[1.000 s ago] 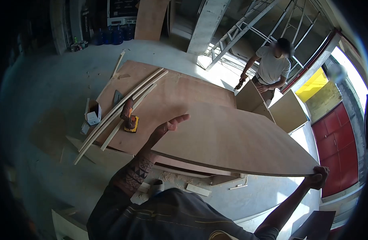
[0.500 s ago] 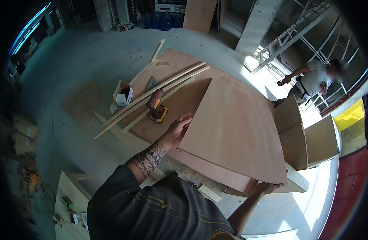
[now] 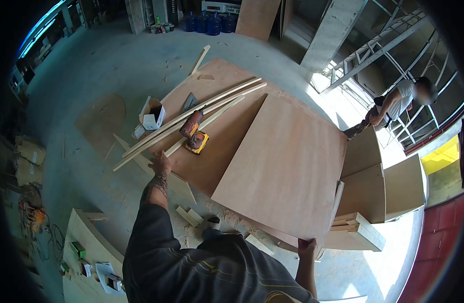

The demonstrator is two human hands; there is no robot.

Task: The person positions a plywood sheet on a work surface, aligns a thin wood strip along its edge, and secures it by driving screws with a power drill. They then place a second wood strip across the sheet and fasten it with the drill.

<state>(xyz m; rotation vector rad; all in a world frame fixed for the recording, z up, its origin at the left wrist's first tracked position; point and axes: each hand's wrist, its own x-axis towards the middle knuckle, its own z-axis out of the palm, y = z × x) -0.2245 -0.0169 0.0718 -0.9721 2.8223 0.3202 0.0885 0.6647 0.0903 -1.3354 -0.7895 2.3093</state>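
Observation:
My left hand (image 3: 161, 164) is at the near left edge of a large lower board (image 3: 191, 174), its fingers curled at that edge, close to the long wood strips (image 3: 191, 121). My right hand (image 3: 307, 246) grips the near right corner of a plywood panel (image 3: 282, 166), which rests over the right part of the lower board. A cordless drill (image 3: 194, 132) lies across the strips, and a flat metal tool (image 3: 190, 102) is beyond them.
An open white box (image 3: 153, 113) stands left of the strips. Plywood boxes (image 3: 360, 189) are on the right, with another person (image 3: 393, 103) behind them. Offcuts (image 3: 189, 216) and sawdust lie by my feet. Small boxes sit on a board (image 3: 80, 247) at the lower left.
My left hand has left the panel's side and moved left to the lower board's edge. The panel has shifted left and lies flatter, my right hand still on its corner. The other person has bent down.

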